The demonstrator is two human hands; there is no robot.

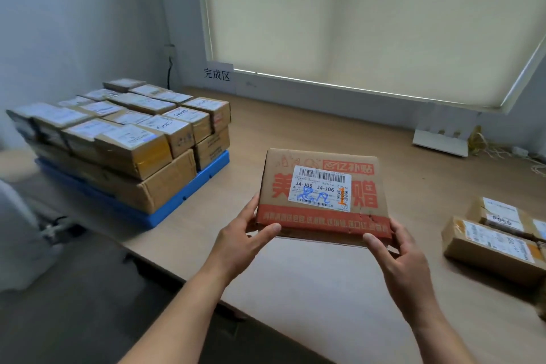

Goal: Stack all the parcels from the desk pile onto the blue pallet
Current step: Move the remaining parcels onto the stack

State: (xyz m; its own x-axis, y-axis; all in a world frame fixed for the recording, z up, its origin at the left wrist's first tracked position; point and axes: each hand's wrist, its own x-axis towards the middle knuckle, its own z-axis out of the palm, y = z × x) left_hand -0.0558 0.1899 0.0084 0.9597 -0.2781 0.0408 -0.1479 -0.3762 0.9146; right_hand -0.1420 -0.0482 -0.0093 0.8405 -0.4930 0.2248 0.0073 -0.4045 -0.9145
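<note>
A flat rectangular cardboard parcel [320,195], printed orange-red with a glossy white barcode label on top, is held just above the desk [310,289] at the centre of the frame. The left hand [245,236] grips its near left corner, thumb along the near edge and fingers curled round the side. The right hand [399,251] clasps the near right corner likewise. The red band along the near edge is creased and cracked.

The desk is pale, smooth laminate, with bare surface between the parcel and the blue pallet [211,171] at middle left. This ribbed plastic pallet carries stacked boxes [118,127], broad cartons below and small labelled ones in tight rows above. At lower right, two taped brown parcels [496,239] lie touching.
</note>
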